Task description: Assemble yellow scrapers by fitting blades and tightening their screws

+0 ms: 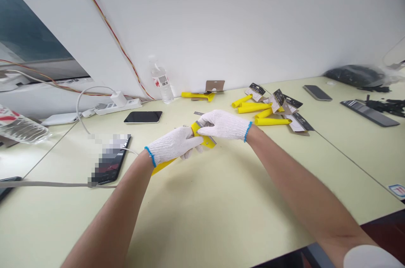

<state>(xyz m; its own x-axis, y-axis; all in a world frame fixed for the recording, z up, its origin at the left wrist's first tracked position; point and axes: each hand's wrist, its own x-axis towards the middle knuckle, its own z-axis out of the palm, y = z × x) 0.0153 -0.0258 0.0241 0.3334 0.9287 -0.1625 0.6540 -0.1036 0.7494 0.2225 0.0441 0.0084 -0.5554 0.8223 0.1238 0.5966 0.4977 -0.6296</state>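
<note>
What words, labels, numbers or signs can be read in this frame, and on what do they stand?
No text reads clearly.
Water bottle label: red and white print, too small.
Black header cards on the scraper pile: white print, too small.
Phone screen: blurred out.
Plastic packet: red marks, unreadable.
Sticker at far right: cut off, unreadable.
Yellow scraper in left hand and right hand: no print visible.

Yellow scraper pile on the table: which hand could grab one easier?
Probably the right hand: it is nearer the pile, which lies on its side. The left hand is wrapped around the held scraper.
</note>
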